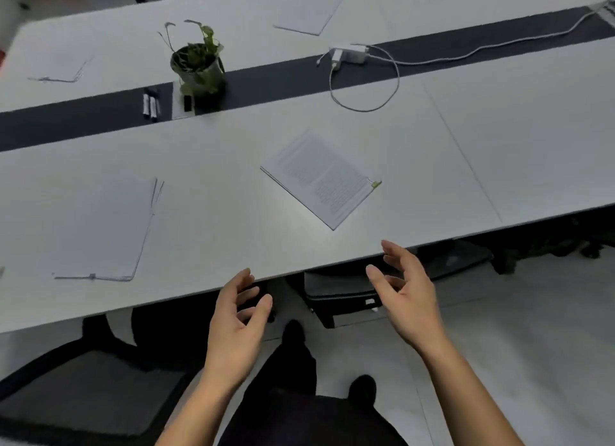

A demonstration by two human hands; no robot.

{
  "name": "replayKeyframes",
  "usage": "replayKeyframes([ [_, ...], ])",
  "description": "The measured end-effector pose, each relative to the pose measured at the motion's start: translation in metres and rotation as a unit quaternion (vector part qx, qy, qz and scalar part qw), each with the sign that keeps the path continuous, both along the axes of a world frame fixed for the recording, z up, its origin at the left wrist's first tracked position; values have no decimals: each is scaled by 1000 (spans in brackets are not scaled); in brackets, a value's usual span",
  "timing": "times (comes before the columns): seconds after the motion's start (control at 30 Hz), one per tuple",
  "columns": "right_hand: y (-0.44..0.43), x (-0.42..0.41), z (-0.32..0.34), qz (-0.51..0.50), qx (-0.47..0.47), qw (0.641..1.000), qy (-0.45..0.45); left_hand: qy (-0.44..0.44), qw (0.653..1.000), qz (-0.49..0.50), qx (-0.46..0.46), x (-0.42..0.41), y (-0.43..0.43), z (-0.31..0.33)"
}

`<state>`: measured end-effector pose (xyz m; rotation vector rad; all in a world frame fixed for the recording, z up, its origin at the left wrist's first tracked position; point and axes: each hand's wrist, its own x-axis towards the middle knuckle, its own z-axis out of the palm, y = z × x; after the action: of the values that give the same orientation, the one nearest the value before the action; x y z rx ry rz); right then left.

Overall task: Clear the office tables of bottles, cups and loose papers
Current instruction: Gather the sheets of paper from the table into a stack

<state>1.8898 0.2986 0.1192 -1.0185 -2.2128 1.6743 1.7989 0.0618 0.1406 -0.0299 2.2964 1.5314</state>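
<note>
Both hands hang at the near edge of a white table (216, 212) in the lower centre of the frame. The left hand (238, 315) and right hand (404, 289) face palm to palm, fingers loosely spread and slightly curled, gripping nothing. Just above them, at centre frame, a printed set of sheets (321, 176) lies flat and skewed on the tabletop, fastened at its right corner by a small clip (376, 183). A stack of blank papers (106, 226) lies at centre left on the same table, well apart from the printed set. Along a dark strip (283, 76) between the tables stand a potted plant (198, 67) and two markers (150, 105) at upper left, with a white charger (349, 53) and its looped cable (366, 102) at upper centre. More papers lie on the far table: one pile (61, 59) at upper left, another (309, 12) at top centre. An office chair (83, 389) sits at lower left.
</note>
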Motion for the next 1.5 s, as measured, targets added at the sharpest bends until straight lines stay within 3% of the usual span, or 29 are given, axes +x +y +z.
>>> replayKeyframes([
  [0.27, 13, -103, -20, -22, -3, 998, -67, -49, 999, -19, -9, -104, 24, -27],
  [0.43, 57, -188, -53, 36, 44, 989, -137, -43, 999, -5, -3, -171, 35, -22],
  [0.57, 105, -255, -107, 102, 112, 957, -248, -43, 999, 7, 0, -193, 37, -13],
  [0.8, 144, -301, -159, 87, 185, 897, -392, -43, 999, 30, -15, -199, 44, -15],
  [0.9, 137, -285, -156, 58, 168, 900, -398, -41, 998, 40, -17, -197, 49, -13],
  [1.1, 108, -234, -149, 5, 4, 918, -397, -28, 998, 56, -10, -191, 68, -5],
  [1.33, 55, -198, -132, 16, -83, 974, -208, 21, 992, 124, -18, -162, 64, 14],
  [1.5, 4, -193, -110, -21, -142, 982, -125, 22, 982, 184, -46, -147, 18, 10],
])
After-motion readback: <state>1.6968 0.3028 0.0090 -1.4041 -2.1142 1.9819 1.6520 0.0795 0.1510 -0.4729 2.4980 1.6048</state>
